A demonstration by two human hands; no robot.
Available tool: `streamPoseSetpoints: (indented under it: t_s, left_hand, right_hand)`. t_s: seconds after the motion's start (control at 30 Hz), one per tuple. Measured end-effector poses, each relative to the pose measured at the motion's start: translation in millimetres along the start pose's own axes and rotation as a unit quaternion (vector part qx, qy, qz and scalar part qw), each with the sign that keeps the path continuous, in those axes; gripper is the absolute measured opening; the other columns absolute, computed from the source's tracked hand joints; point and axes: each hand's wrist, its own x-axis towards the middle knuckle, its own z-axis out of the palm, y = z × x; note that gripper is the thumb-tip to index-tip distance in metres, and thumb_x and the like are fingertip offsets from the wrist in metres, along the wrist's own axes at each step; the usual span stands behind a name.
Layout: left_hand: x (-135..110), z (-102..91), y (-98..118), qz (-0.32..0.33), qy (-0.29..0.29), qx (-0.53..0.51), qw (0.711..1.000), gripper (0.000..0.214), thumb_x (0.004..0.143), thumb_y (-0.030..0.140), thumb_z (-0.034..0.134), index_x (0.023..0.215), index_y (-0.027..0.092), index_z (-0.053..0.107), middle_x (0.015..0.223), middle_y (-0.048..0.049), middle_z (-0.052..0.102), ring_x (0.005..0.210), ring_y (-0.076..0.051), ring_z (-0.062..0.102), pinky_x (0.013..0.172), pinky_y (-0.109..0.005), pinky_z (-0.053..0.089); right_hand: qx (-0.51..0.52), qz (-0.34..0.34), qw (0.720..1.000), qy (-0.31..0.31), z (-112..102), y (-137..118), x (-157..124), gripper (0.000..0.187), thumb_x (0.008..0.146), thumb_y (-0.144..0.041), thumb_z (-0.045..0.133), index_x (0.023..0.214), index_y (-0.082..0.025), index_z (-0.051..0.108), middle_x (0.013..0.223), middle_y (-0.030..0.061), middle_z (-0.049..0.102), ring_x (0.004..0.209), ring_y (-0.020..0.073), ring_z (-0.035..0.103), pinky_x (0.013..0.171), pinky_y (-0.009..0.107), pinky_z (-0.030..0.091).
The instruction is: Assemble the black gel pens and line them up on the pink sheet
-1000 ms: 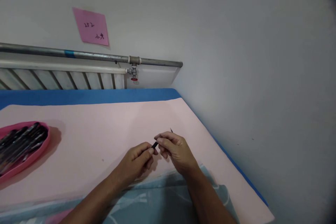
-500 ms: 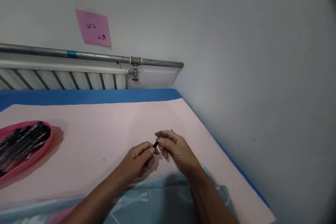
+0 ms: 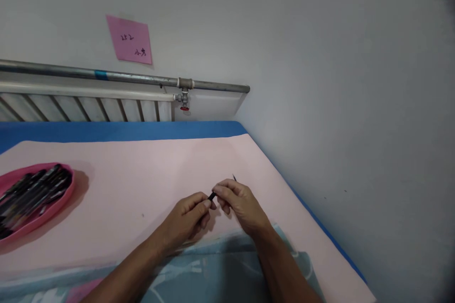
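Note:
Just above the table's near edge, my left hand (image 3: 194, 213) is closed, with thumb and forefinger gripping a short black pen part (image 3: 212, 196). My right hand (image 3: 238, 201) pinches the upper right end of this same part between thumb and fingertips. A thin dark pointed tip (image 3: 234, 177) sticks up behind the right hand's knuckles; it looks like a pen refill, but the rest of it is hidden by the hand. The fingers cover most of what lies between the two hands.
A pink oval basket (image 3: 73, 184) full of black pens stands at the left. A pink sheet (image 3: 117, 170) covers the blue table (image 3: 142, 131). A wall (image 3: 337, 128) runs along the right side. At the back are a radiator (image 3: 130, 110), a pipe (image 3: 142, 77) and a pink note (image 3: 131, 40).
The right fingers have closed in tighter on the black part's upper end, the forefinger drawing down toward the thumb. The view has shifted slightly, and the left hand has barely moved.

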Motion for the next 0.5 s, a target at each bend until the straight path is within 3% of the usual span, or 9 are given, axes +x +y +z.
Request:
streamPoseSetpoints:
  t_s: [0.1, 0.2, 0.37, 0.5]
  left_hand:
    - [0.6, 0.2, -0.2, 0.003, 0.001, 0.007, 1.0, 0.029, 0.08, 0.044, 0.045, 0.081, 0.016, 0.052, 0.05, 0.0069, 0.042, 0.034, -0.003, 0.028, 0.034, -0.017, 0.018]
    - [0.0, 0.4, -0.5, 0.0, 0.005, 0.007, 1.0, 0.029, 0.08, 0.044, 0.045, 0.081, 0.016, 0.052, 0.05, 0.0071, 0.041, 0.035, -0.003, 0.026, 0.034, -0.016, 0.017]
    - [-2.2, -0.6, -0.3, 0.008, 0.001, 0.005, 1.0, 0.028, 0.081, 0.042, 0.044, 0.082, 0.016, 0.053, 0.052, 0.0064, 0.042, 0.036, -0.003, 0.028, 0.034, -0.017, 0.019]
    - [-1.0, -1.8, 0.4, 0.013, 0.012, 0.025, 1.0, 0.027, 0.081, 0.041, 0.044, 0.081, 0.015, 0.054, 0.051, 0.0062, 0.043, 0.037, -0.003, 0.03, 0.035, -0.016, 0.02]
  right_hand:
    - [0.01, -0.013, 1.0, -0.022, -0.5, 0.0, -0.1, 0.024, 0.072, -0.034, 0.06, 0.087, -0.015, 0.064, 0.055, -0.0034, 0.052, 0.047, 0.0077, 0.043, 0.045, 0.021, 0.031]
    - [-0.011, -0.018, 1.0, 0.014, -0.3, -0.2, -0.4, 0.019, 0.07, -0.034, 0.062, 0.073, -0.015, 0.063, 0.049, -0.005, 0.047, 0.045, 0.0066, 0.04, 0.044, 0.021, 0.03]
    - [-0.004, -0.009, 1.0, -0.009, -1.0, -0.4, -0.4, 0.022, 0.071, -0.033, 0.061, 0.085, -0.016, 0.064, 0.053, -0.0045, 0.051, 0.045, 0.0071, 0.041, 0.045, 0.021, 0.031]
    - [-0.022, -0.001, 1.0, 0.017, -0.2, -0.6, -0.2, 0.021, 0.069, -0.036, 0.063, 0.072, -0.015, 0.061, 0.048, -0.0058, 0.046, 0.043, 0.0063, 0.038, 0.043, 0.02, 0.028]
